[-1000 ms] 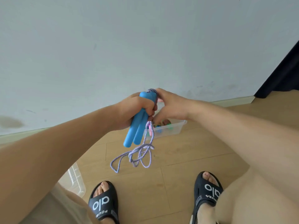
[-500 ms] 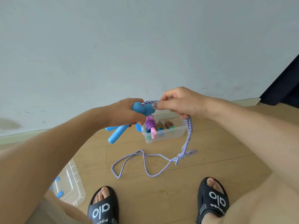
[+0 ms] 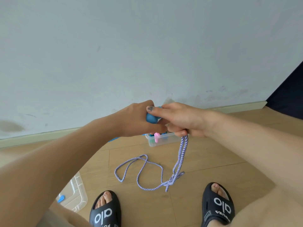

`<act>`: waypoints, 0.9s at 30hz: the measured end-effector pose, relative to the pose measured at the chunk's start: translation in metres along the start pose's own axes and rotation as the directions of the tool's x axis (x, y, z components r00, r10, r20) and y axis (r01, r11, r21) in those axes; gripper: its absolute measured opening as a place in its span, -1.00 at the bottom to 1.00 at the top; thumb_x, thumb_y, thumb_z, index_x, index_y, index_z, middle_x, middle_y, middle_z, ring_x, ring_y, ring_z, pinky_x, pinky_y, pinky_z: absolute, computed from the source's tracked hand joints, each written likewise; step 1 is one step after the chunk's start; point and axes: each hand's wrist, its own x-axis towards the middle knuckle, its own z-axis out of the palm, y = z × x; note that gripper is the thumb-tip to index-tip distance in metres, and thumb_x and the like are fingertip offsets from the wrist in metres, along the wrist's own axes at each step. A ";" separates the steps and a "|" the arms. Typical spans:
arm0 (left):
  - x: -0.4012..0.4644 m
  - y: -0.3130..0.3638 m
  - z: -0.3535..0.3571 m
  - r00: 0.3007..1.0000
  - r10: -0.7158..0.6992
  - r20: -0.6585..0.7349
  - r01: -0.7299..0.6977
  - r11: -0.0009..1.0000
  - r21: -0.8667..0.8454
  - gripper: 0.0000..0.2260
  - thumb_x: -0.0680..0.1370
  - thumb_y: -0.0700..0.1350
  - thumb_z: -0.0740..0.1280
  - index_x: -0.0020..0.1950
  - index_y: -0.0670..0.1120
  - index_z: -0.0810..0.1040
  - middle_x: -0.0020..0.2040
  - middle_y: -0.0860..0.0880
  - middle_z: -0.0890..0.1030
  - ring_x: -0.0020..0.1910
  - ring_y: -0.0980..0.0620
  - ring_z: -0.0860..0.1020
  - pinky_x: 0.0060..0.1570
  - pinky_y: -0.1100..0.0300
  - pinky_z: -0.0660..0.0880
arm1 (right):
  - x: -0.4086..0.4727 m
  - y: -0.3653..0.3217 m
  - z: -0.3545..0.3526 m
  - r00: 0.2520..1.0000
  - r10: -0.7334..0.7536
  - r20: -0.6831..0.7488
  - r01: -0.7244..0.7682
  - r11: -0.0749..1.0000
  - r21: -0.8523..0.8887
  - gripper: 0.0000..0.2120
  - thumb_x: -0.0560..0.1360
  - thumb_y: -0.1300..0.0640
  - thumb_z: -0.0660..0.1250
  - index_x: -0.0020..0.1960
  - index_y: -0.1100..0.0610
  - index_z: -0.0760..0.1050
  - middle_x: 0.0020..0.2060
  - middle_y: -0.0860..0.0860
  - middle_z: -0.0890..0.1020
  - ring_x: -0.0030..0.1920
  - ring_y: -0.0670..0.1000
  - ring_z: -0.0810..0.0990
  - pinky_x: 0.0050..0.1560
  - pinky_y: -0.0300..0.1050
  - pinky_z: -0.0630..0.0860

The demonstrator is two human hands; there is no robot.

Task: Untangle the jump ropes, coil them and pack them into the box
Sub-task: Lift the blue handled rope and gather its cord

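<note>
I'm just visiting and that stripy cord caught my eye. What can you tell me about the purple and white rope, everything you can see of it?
The rope looks like a twisted cord of purple and white strands. Two lengths of it hang from the right hand, whose fingers curl round them, down to a tangled knot near the wooden floor. From the knot, loose loops trail leftward in front of the sandals. Its blue handles are gripped by the left hand. It is uncoiled and outside the clear box.
</note>
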 end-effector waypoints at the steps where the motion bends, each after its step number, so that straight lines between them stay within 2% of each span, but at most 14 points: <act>1: -0.001 -0.001 0.001 1.000 -0.007 -0.020 0.007 1.000 0.011 -0.63 0.39 0.19 0.48 -0.05 -0.01 0.42 -0.17 0.07 0.59 -0.25 0.07 0.50 -0.29 0.20 0.40 | 0.000 0.000 0.001 1.000 0.001 0.009 -0.002 0.999 0.051 -0.63 0.57 -0.19 0.29 0.02 0.15 0.48 -0.20 0.10 0.51 -0.58 -0.12 0.21 -0.54 -0.23 0.10; 4: -0.003 -0.003 0.002 0.998 0.004 -0.064 -0.002 1.000 0.027 -0.52 0.33 0.27 0.51 -0.04 0.01 0.38 -0.15 0.07 0.57 -0.23 0.05 0.50 -0.28 0.17 0.40 | 0.001 -0.001 -0.002 0.999 0.013 0.051 -0.022 0.987 0.161 -0.80 0.59 0.00 0.33 0.01 0.14 0.48 -0.11 0.14 0.50 -0.59 -0.14 0.19 -0.59 -0.27 0.08; 6: -0.006 -0.004 0.001 0.998 0.030 -0.061 -0.029 0.999 0.031 -0.49 0.31 0.25 0.52 0.00 0.02 0.35 -0.13 0.09 0.56 -0.21 0.05 0.52 -0.26 0.15 0.44 | 0.000 -0.003 -0.008 0.997 0.018 0.070 -0.029 0.986 0.167 -0.85 0.59 0.07 0.32 0.03 0.16 0.49 -0.07 0.15 0.55 -0.58 -0.13 0.13 -0.61 -0.28 0.07; 9: -0.010 -0.011 -0.002 0.997 0.082 -0.017 -0.079 0.990 0.118 -0.48 0.35 0.14 0.54 0.11 0.04 0.31 -0.05 0.10 0.53 -0.14 0.05 0.53 -0.19 0.15 0.46 | -0.002 -0.004 -0.018 0.997 0.032 0.067 -0.041 0.990 0.132 -0.74 0.59 0.08 0.30 0.17 0.25 0.52 -0.09 0.09 0.62 -0.55 -0.12 0.09 -0.59 -0.28 0.03; 13: -0.007 -0.018 -0.003 0.994 0.105 -0.034 -0.097 0.976 0.197 -0.64 0.45 -0.04 0.42 0.14 -0.02 0.33 -0.05 0.02 0.52 -0.15 0.02 0.50 -0.25 0.18 0.42 | -0.001 -0.002 -0.028 0.998 0.016 0.059 -0.021 0.995 0.095 -0.67 0.58 0.09 0.31 0.25 0.27 0.52 -0.24 -0.02 0.54 -0.52 -0.09 0.07 -0.56 -0.24 0.01; 20: -0.007 -0.025 -0.012 0.997 0.039 -0.061 -0.018 0.949 0.314 -0.83 0.50 0.03 0.35 -0.11 0.00 0.40 -0.24 0.06 0.51 -0.30 0.06 0.48 -0.34 0.17 0.35 | -0.001 -0.002 -0.032 0.998 -0.033 0.049 0.028 0.994 0.106 -0.81 0.59 0.12 0.31 0.15 0.13 0.62 -0.27 -0.07 0.54 -0.52 -0.10 0.08 -0.55 -0.24 -0.01; 22: -0.008 -0.025 -0.014 0.995 0.057 -0.083 -0.024 0.934 0.355 -0.83 0.52 0.05 0.32 -0.09 0.01 0.39 -0.25 0.07 0.50 -0.30 0.08 0.48 -0.34 0.16 0.36 | 0.000 -0.001 -0.033 0.998 -0.053 0.043 0.048 0.992 0.115 -0.82 0.58 0.11 0.32 0.13 0.10 0.63 -0.24 -0.06 0.54 -0.52 -0.10 0.08 -0.55 -0.25 0.01; 27: -0.011 -0.028 -0.020 0.991 0.078 -0.106 -0.028 0.913 0.408 -0.84 0.54 0.04 0.28 0.03 0.07 0.33 -0.22 0.09 0.47 -0.25 0.11 0.47 -0.31 0.12 0.37 | 0.004 0.002 -0.039 0.997 -0.080 0.017 0.077 0.991 0.112 -0.76 0.58 0.08 0.32 0.22 0.08 0.62 -0.18 -0.05 0.61 -0.49 -0.10 0.08 -0.56 -0.28 0.05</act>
